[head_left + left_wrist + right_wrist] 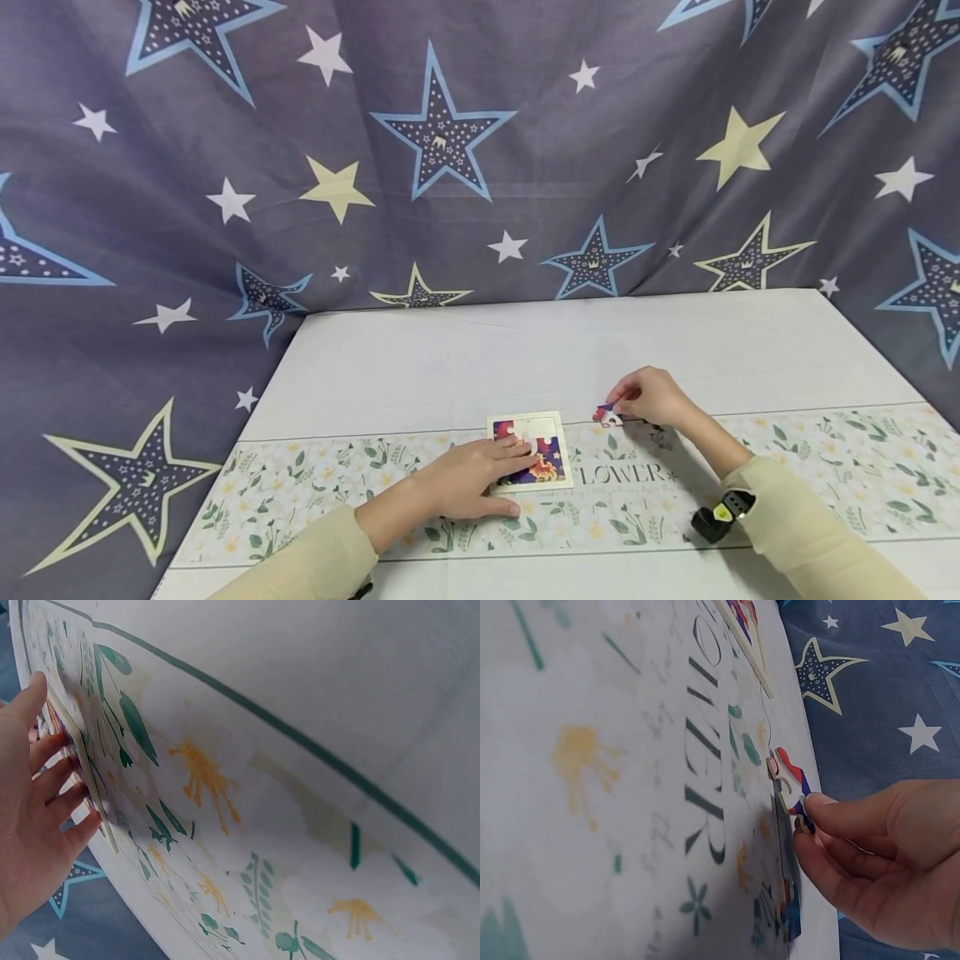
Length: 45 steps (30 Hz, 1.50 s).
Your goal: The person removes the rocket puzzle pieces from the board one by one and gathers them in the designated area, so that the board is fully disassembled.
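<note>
A square jigsaw tray (567, 467) with a pale border lies on the patterned cloth, partly filled with red, purple and gold pieces. Its upper right part shows the bare pale base. Across the tray's left side rests my left hand (465, 479), fingers extended over the pieces; the left wrist view shows this hand (34, 802) against the tray's edge (84, 761). To the right of the tray, my right hand (651, 396) pinches a red, white and purple jigsaw piece (606, 415) between thumb and fingertips. In the right wrist view the piece (804, 810) is tilted close to the cloth.
Another dark blue and red piece (787, 911) lies near the right hand, under its shadow. The white table cloth (420, 358) has a floral band with printed lettering. A grey curtain with stars (450, 225) hangs behind and left. A black device (720, 517) is on the right wrist.
</note>
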Available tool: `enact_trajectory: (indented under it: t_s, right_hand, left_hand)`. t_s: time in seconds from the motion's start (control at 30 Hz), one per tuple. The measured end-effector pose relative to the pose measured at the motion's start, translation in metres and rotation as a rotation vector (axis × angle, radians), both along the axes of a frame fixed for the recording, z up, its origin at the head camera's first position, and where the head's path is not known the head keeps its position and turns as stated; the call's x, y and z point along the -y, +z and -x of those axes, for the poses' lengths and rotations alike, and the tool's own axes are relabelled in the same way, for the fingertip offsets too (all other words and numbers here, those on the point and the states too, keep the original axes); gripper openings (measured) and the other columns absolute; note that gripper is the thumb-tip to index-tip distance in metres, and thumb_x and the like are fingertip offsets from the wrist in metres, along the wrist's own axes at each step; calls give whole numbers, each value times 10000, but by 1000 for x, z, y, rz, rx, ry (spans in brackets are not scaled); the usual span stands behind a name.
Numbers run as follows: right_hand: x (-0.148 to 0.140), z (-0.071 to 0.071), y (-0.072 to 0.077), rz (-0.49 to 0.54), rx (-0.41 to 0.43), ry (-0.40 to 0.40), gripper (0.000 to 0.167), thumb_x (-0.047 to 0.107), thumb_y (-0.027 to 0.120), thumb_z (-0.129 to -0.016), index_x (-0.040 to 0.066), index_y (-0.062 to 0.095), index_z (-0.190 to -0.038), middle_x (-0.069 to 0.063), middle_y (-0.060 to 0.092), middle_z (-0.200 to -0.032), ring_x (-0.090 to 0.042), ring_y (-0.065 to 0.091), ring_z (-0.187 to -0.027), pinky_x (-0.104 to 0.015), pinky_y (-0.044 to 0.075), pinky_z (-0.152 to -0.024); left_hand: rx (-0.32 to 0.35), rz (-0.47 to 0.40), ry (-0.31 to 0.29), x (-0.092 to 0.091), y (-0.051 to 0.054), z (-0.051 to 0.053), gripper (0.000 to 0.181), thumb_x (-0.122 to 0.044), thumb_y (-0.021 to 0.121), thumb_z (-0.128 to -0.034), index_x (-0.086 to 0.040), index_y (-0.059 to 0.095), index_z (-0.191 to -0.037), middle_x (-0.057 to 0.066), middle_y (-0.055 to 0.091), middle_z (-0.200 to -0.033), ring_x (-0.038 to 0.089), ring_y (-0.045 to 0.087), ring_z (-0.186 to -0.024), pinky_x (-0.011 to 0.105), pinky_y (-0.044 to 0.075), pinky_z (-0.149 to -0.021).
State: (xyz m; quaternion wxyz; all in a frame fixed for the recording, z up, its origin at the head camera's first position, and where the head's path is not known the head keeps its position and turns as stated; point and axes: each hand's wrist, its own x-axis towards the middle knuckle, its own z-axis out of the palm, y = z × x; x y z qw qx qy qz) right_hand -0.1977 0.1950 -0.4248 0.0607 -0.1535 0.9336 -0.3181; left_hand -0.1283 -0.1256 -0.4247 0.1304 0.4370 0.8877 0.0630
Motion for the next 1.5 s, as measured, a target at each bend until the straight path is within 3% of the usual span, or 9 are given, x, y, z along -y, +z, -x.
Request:
enact_trajectory:
  t_s: [0.87,1.27,1.5]
  right_hand:
    - [5,-4,-1,-32,-70,-39,32,46,751,-787,22,747,-808,-52,718,-741,-75,571,-626,-232,458,-583]
    - [51,-3,5,3,-34,2,45,26,738,-803,57,739,-836,-41,703,-770,-86,555,-644,-220,472,-602]
    - [81,-6,1,50,-52,110,59,23,755,-787,53,744,-837,-28,712,-756,-57,585,-648,-192,501,-610]
  left_hand:
    - [6,5,1,1,0,0,665,-560,498,-934,-257,338,-1504,-57,325,-1576,170,312,-1467,391,339,-1177]
    - [23,13,14,0,0,2,671,-577,485,-932,-277,321,-1509,-68,305,-1582,159,301,-1471,388,331,-1181]
    - [19,-9,-7,1,0,1,661,-558,498,-936,-260,339,-1504,-45,323,-1577,181,323,-1461,398,347,-1171]
